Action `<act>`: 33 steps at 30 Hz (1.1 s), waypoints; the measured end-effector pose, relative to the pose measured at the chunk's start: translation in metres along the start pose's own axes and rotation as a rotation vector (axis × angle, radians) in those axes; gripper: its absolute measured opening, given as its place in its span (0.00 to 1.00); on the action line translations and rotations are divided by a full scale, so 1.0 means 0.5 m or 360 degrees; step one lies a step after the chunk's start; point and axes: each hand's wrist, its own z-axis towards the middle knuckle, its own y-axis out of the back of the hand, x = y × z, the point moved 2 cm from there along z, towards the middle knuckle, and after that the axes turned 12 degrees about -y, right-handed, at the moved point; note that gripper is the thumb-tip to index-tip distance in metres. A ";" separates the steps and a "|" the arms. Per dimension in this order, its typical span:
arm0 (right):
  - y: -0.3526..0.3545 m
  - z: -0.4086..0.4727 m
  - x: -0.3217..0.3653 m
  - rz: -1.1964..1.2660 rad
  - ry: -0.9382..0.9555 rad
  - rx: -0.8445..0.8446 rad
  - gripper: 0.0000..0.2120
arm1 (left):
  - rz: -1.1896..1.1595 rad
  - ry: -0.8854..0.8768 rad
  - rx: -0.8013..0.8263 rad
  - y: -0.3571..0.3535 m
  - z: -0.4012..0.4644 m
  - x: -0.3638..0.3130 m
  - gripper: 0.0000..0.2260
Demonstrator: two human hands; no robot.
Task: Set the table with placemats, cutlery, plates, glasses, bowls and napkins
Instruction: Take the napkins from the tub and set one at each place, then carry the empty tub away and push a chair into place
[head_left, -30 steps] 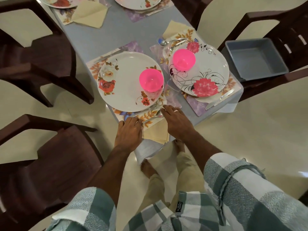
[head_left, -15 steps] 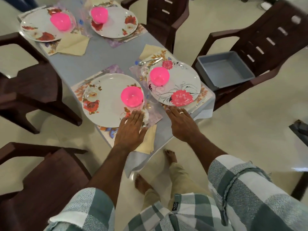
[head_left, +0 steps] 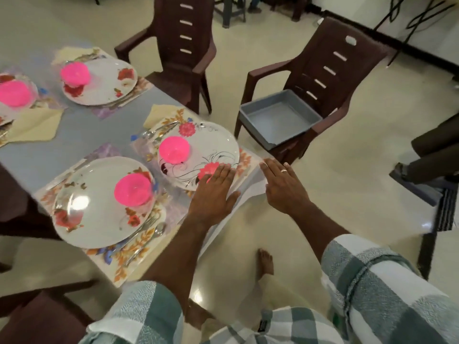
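Observation:
The grey table (head_left: pixel 82 135) carries several place settings. The near plate (head_left: pixel 99 202) holds a pink bowl (head_left: pixel 133 189) on a floral placemat (head_left: pixel 129 259), with cutlery (head_left: pixel 146 234) beside it. To its right, a second plate (head_left: pixel 213 145) with a pink bowl (head_left: pixel 173 148) sits on its own placemat (head_left: pixel 246 157). My left hand (head_left: pixel 213 192) lies flat with straight fingers over that plate's near rim. My right hand (head_left: pixel 283 184), wearing a ring, is spread open at the table's right corner. Both hands hold nothing.
A grey tray (head_left: pixel 278 120) rests on the seat of a brown chair (head_left: pixel 335 70) right of the table. Another brown chair (head_left: pixel 183 45) stands behind the table. Two more plates with pink bowls (head_left: pixel 74 73) and yellow napkins (head_left: pixel 34 125) lie at the far left.
Both hands moved right, from the near setting and its napkin to the right-hand plate and the table corner. The view swung right as well.

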 end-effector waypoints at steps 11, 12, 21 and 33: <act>0.005 0.231 -0.379 0.0077 -0.0138 -0.0001 0.32 | -0.0111 0.0000 0.0243 -0.099 0.462 -0.073 0.31; 0.005 0.259 -0.415 0.0068 -0.0143 0.0006 0.32 | -0.0140 0.0040 0.0251 -0.112 0.504 -0.072 0.30; -0.037 0.491 -0.587 -0.0031 -0.0179 0.0178 0.31 | -0.0349 0.0381 0.0241 -0.182 0.735 0.019 0.26; -0.084 0.786 -0.707 -0.0081 -0.0313 0.0390 0.30 | -0.0622 0.0844 0.0289 -0.261 1.047 0.191 0.24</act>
